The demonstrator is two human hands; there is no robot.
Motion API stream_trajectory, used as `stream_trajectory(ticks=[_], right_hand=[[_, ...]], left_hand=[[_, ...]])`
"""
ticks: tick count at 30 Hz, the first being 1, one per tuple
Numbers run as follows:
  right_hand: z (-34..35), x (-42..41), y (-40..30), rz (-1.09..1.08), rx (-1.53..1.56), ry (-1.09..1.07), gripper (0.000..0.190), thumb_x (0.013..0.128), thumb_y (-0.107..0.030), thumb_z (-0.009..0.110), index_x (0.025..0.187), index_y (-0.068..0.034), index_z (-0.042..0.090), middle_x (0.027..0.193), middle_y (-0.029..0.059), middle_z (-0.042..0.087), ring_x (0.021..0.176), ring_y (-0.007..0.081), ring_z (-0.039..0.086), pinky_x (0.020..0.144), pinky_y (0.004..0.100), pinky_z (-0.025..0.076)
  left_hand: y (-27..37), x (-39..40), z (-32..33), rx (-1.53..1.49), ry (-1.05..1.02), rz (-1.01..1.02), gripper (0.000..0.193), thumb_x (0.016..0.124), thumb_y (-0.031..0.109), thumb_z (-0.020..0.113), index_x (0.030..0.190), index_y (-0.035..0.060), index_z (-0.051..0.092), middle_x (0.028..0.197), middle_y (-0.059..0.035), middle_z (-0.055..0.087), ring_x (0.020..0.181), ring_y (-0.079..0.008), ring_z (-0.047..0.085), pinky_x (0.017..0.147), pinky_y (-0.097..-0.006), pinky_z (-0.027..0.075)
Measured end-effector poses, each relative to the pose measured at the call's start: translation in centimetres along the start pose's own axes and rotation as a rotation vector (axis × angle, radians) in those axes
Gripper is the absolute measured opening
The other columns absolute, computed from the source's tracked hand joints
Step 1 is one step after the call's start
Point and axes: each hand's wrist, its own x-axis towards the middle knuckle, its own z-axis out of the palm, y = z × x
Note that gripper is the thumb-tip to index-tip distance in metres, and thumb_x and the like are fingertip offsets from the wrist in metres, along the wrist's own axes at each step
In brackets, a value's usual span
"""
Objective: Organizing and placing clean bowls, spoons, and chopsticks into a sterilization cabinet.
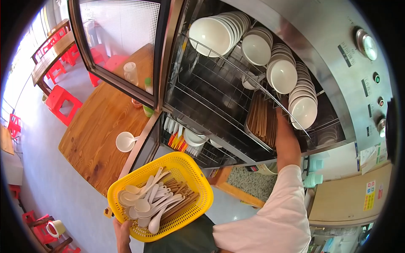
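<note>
A yellow plastic basket (pixel 202 202) holds white spoons (pixel 142 205) and wooden chopsticks (pixel 190 197). Its lower left rim is gripped by my left hand (pixel 122 229). My right arm reaches into the open steel dish cabinet; the hand (pixel 283 102) is mostly hidden behind the wire rack and bowls, and what its fingers do cannot be seen. Just left of it lies a metal tray (pixel 248 126) with chopsticks (pixel 261 121). Above, rows of white bowls (pixel 210 36) stand on edge in the wire rack (pixel 234 64).
A wooden table (pixel 101 142) with a white bowl (pixel 124 142) and spoon is at left. The cabinet's glass door (pixel 120 47) stands open over it. A lower shelf holds dishes (pixel 194 137). Red stools (pixel 61 102) stand beyond. Knobs (pixel 367 44) sit on the cabinet's panel.
</note>
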Motion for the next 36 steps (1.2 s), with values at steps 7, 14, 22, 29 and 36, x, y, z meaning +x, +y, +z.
stream_trajectory(ticks=[7, 14, 22, 29, 36], right_hand=[[1.3, 2.7, 2.2, -0.032, -0.011, -0.005, 0.028, 0.083, -0.026, 0.065, 0.101, -0.004, 0.07, 0.097, 0.0219, 0.07, 0.092, 0.0423, 0.066, 0.084, 0.0525, 0.052], [1.5, 2.9, 2.9, -0.085, -0.017, 0.022, 0.028, 0.084, -0.026, 0.064, 0.102, -0.004, 0.07, 0.098, 0.0222, 0.07, 0.093, 0.0427, 0.066, 0.085, 0.0527, 0.051], [1.3, 2.5, 1.9, -0.161, -0.013, 0.067, 0.029, 0.085, -0.026, 0.064, 0.103, -0.004, 0.07, 0.099, 0.0225, 0.07, 0.094, 0.0431, 0.065, 0.086, 0.0528, 0.051], [0.1, 4.8, 0.2, -0.224, -0.037, 0.095, 0.029, 0.085, -0.026, 0.063, 0.104, -0.004, 0.07, 0.1, 0.0227, 0.069, 0.095, 0.0435, 0.065, 0.087, 0.0529, 0.05], [-0.4, 3.7, 0.0, -0.315, -0.044, 0.13, 0.029, 0.086, -0.025, 0.063, 0.105, -0.005, 0.07, 0.101, 0.023, 0.069, 0.096, 0.0439, 0.065, 0.088, 0.053, 0.05]], left_hand=[[1.0, -0.3, 0.3, -0.011, 0.002, -0.027, 0.038, 0.068, -0.002, 0.054, 0.105, -0.0063, 0.065, 0.095, -0.0075, 0.07, 0.08, -0.0163, 0.066, 0.074, -0.0282, 0.051], [1.4, 0.0, 0.6, 0.006, 0.008, -0.011, 0.039, 0.067, -0.003, 0.054, 0.104, -0.0053, 0.066, 0.093, -0.0069, 0.07, 0.079, -0.016, 0.065, 0.073, -0.028, 0.051], [2.5, -0.2, 0.4, 0.069, -0.033, -0.03, 0.047, 0.066, 0.0, 0.053, 0.112, -0.0038, 0.064, 0.103, -0.0082, 0.07, 0.088, -0.0192, 0.067, 0.081, -0.0301, 0.052], [2.2, 0.1, 0.5, 0.033, -0.045, -0.009, 0.049, 0.065, 0.0, 0.053, 0.114, -0.0037, 0.063, 0.105, -0.009, 0.07, 0.091, -0.02, 0.067, 0.083, -0.0309, 0.052], [1.4, 0.2, 0.2, 0.002, -0.019, -0.023, 0.044, 0.067, -0.002, 0.053, 0.109, -0.0043, 0.065, 0.1, -0.0077, 0.07, 0.086, -0.0174, 0.067, 0.078, -0.029, 0.052]])
